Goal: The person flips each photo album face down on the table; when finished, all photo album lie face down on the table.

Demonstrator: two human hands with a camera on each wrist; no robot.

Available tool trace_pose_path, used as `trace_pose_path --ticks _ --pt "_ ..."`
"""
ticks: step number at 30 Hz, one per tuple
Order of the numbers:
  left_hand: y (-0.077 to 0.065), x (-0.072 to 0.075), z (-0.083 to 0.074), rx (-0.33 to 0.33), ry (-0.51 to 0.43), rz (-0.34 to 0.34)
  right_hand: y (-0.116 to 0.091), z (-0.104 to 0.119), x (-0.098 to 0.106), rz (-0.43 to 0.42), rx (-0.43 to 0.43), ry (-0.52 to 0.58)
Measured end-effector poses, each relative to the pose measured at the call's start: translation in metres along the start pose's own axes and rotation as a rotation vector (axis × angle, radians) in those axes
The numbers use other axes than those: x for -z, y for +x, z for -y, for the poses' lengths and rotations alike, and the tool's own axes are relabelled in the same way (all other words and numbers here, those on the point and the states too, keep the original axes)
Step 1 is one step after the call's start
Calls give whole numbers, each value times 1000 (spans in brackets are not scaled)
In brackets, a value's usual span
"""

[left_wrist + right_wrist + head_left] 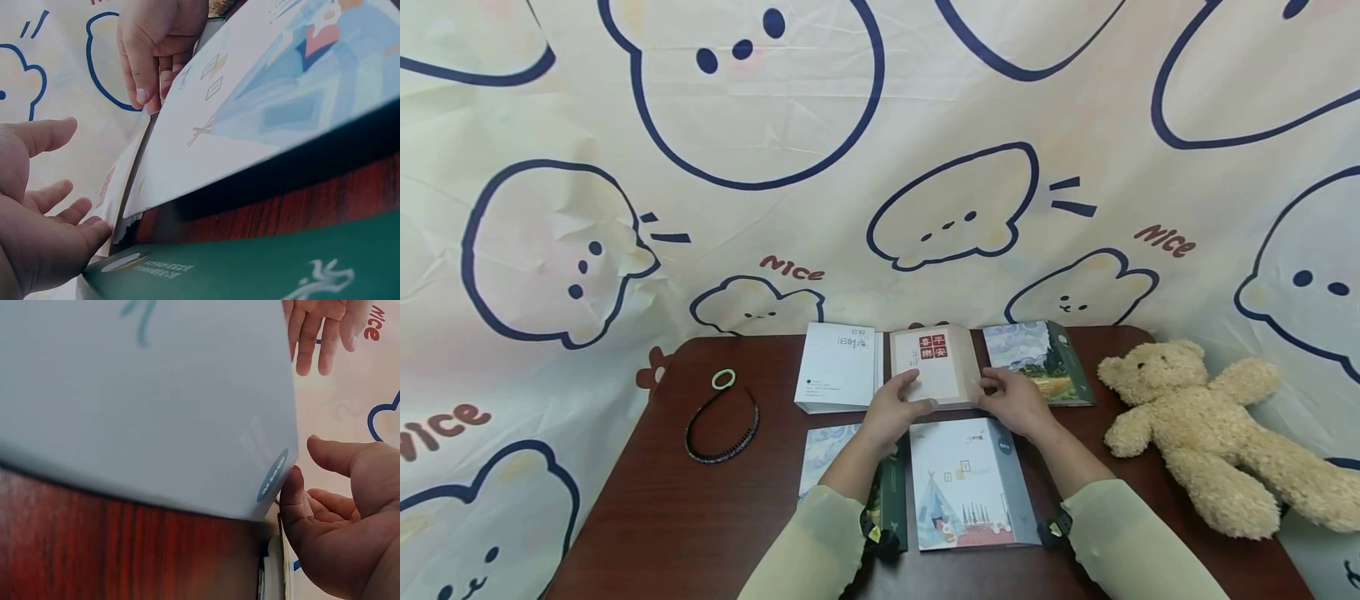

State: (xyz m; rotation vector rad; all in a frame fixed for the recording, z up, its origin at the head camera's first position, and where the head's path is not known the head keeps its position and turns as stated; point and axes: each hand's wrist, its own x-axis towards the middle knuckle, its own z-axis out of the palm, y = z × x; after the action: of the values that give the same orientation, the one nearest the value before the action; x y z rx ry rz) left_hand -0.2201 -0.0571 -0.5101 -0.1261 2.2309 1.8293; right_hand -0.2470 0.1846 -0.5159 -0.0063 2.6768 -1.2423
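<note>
A cream book [938,379] with red squares lies in the back row, between my two hands. My left hand [891,408] is at its lower left corner; its fingers, spread in the left wrist view, touch the book's edge. At the lower right corner is my right hand [1015,403], fingers loosely bent, thumb apart from them in the right wrist view. Just in front lies a thick white book [958,475] with a tent picture and a blue-grey spine [156,412]. Under my left forearm, partly hidden, is a landscape-cover book [827,450] with a green spine [237,262].
A white book [835,367] lies at back left, another landscape-cover book [1022,354] at back right. A dark headband [722,457] and a green ring [724,380] rest on the brown table [640,517]. A teddy bear [1210,433] lies at the right; a printed cloth [940,108] hangs behind.
</note>
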Motion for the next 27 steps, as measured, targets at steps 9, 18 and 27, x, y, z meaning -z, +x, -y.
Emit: trace_pose_path --ticks 9,18,27 --pt "-6 8 -3 -5 10 -11 -4 10 -1 3 18 16" --pt "-10 16 -8 -26 22 -38 -6 23 -6 16 61 65" --pt "-13 33 -5 -46 -13 -78 -7 38 -14 47 105 92"
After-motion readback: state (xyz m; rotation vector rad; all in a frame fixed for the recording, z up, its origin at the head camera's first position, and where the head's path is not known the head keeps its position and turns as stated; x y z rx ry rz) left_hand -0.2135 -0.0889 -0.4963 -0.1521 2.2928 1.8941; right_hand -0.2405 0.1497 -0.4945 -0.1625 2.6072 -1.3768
